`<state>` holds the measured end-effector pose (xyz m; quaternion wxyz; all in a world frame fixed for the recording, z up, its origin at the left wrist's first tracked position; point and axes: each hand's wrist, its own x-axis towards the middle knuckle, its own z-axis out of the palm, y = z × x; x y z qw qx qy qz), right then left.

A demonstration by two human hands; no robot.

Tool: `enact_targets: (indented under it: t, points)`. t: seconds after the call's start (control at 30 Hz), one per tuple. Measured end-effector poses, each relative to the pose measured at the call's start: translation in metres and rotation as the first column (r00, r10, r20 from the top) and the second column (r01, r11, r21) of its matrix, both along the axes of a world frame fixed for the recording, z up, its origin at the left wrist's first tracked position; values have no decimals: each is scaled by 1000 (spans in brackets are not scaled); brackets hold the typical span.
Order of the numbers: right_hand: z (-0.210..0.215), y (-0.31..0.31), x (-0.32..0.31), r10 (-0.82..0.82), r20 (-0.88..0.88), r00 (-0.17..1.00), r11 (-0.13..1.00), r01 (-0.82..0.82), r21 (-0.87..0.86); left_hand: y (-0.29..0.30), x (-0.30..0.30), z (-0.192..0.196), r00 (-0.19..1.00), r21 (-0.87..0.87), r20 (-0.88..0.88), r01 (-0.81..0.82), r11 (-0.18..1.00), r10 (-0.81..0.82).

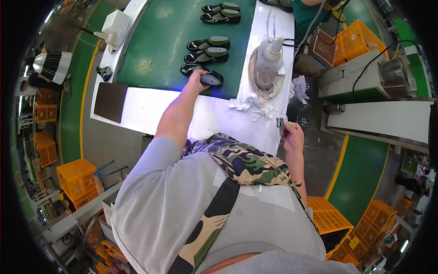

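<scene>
My left hand (pixel 197 80) is closed around a black shoe (pixel 211 74) with a grey-green last inside, at the near end of the green conveyor belt (pixel 150 55). Just beyond it stand a pair of similar black shoes (pixel 206 55) on lasts. Another pair (pixel 221 16) sits farther up the belt. My right hand (pixel 294 136), over the right edge of the white table, pinches a small dark grey piece (pixel 280 123); its kind is unclear. Crumpled white cloths (pixel 253 105) lie near that hand, below a clear pump bottle (pixel 269 64) on a stained round dish.
A white bottle (pixel 112 29) and a small black shoe part (pixel 104 73) lie along the table's left side. A dark brown board (pixel 110 102) rests at the near left corner. Orange crates (pixel 77 180) stand on the floor. At the upper right, another person's green clothing (pixel 308 20) shows.
</scene>
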<state>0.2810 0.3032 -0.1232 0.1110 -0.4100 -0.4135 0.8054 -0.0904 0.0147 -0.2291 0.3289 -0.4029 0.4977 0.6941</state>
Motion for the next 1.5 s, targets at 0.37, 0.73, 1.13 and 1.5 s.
enact_targets:
  t: [0.37,0.73,1.13,1.5]
  points:
    - [14,-61,-147,319,15,948,921,-313,234,-137,70,119,800,691,-559,307,654,216]
    - [120,-244,-286,772,-331,543,620,-528,580,-225,135,262,-526,-710,-341,-400,580,-780]
    - [131,-327,-294,728,-549,410,678,-544,493,-268,154,286,-518,-694,-306,-453,560,-799]
    - [152,-307,-265,734,-470,491,649,-710,272,-246,127,262,-340,-751,-374,-436,496,-863]
